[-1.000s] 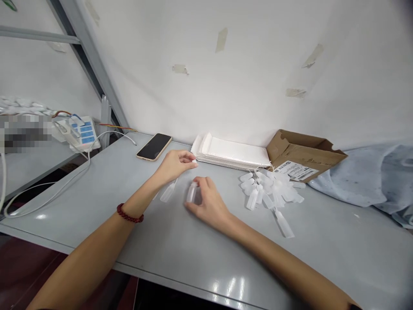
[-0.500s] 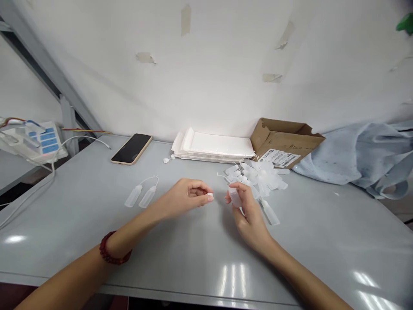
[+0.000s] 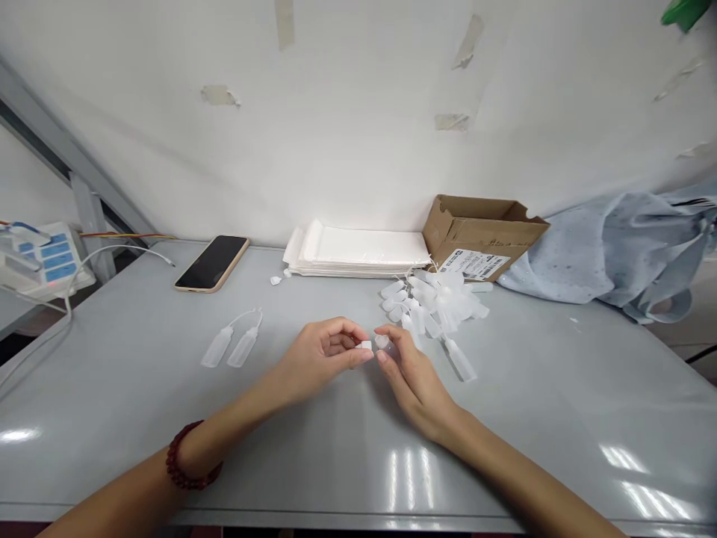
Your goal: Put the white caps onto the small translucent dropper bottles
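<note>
My left hand pinches a small white cap between thumb and fingertips. Just to its right, my right hand grips a small translucent plastic bottle, largely covered by the fingers. A narrow gap separates the cap from the bottle. Behind my right hand lies a heap of translucent squeeze bottles, and one bottle lies apart at the heap's near side. Two capped bottles with thin tips rest on the grey table left of my left hand.
White padded envelopes are stacked against the wall, beside an open cardboard box. A phone lies at the back left, near a power strip and its cable. Pale blue cloth covers the back right corner.
My hands have come closer together, bringing the cap and bottle nearer each other. The bottle in my right hand has turned so its end faces the cap. The view has shifted slightly.
</note>
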`<control>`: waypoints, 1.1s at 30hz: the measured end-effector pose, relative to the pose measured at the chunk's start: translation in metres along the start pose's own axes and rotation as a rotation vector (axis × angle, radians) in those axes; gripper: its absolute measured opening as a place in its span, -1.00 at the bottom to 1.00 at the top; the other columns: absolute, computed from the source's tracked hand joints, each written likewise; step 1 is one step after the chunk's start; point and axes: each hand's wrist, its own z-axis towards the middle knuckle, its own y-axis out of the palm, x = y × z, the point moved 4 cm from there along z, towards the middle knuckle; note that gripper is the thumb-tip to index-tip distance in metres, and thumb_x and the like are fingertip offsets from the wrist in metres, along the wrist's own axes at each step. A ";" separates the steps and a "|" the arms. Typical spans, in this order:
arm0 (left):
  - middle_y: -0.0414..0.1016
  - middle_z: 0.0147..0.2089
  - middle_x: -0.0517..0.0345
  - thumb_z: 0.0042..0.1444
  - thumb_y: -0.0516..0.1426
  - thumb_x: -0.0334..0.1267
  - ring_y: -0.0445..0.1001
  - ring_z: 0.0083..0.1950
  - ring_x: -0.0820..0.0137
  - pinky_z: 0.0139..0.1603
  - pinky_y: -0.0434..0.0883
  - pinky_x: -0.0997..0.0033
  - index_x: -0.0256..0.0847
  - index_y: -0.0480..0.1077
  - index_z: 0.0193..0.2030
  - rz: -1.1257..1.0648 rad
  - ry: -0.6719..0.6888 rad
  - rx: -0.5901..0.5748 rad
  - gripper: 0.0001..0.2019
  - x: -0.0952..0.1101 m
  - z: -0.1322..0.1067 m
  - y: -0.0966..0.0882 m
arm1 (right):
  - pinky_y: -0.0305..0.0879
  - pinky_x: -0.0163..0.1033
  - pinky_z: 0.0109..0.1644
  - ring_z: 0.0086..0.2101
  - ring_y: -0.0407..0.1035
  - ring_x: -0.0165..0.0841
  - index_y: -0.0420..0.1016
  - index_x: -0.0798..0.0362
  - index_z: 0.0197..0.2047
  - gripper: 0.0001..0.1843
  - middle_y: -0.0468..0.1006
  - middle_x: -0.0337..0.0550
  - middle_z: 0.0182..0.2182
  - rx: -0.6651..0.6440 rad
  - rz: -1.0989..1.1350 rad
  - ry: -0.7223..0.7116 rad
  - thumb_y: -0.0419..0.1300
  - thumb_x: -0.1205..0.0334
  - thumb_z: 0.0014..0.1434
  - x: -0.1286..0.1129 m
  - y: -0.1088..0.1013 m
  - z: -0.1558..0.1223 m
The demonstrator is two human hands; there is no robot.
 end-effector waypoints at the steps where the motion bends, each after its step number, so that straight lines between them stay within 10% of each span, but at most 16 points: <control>1: 0.42 -0.38 0.21 0.04 0.23 -0.19 0.40 -0.32 0.46 -0.29 0.35 0.48 -0.25 0.41 -0.25 -0.004 0.004 0.003 -0.80 0.000 0.000 0.000 | 0.27 -0.22 -0.28 -0.37 0.32 -0.35 0.09 0.02 0.10 -0.70 0.39 -0.18 -0.33 -0.001 -0.003 0.000 -0.16 0.18 0.34 0.001 0.001 0.000; 20: 0.44 -0.41 0.18 0.02 0.21 -0.25 0.40 -0.36 0.45 -0.32 0.36 0.50 -0.26 0.49 -0.38 0.112 0.015 -0.083 -0.88 0.006 0.000 -0.002 | 0.31 -0.14 -0.16 -0.20 0.41 -0.27 -0.03 0.00 -0.01 -0.75 0.46 0.02 -0.10 -0.138 0.089 -0.104 -0.06 0.34 0.27 0.003 0.014 -0.004; 33: 0.43 -0.24 0.11 0.09 0.15 -0.28 0.37 -0.33 0.46 -0.34 0.34 0.49 -0.20 0.59 -0.31 0.188 0.151 -0.062 -0.84 0.014 -0.003 0.000 | 0.16 -0.26 -0.29 -0.34 0.29 -0.35 0.28 0.06 -0.14 -0.82 0.45 -0.15 -0.30 -0.131 0.180 0.046 -0.01 0.16 0.27 -0.007 0.005 -0.002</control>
